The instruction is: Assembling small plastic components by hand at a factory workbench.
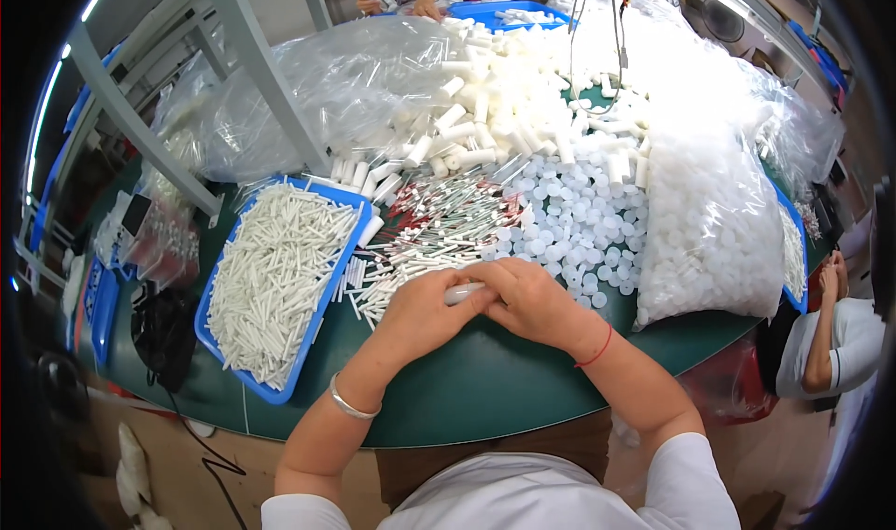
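Note:
Both hands meet over the near part of the table. My left hand (425, 306) and my right hand (534, 299) are closed around a short white cylinder (463, 293) between them. Only part of it shows; the fingers cover the rest. Just beyond the hands spreads a pile of thin rods (448, 222), white with reddish and greenish parts. To its right are many translucent round caps (583, 208). Farther back rises a heap of thick white tubes (495, 110).
On the left lies a blue tray (213, 336) of thin white sticks (280, 278). A clear bag of caps (714, 241) stands on the right, and a large plastic bag (308, 82) behind a grey metal frame (271, 73). Cables (621, 45) hang over the tubes. Other people sit around the green table (448, 404).

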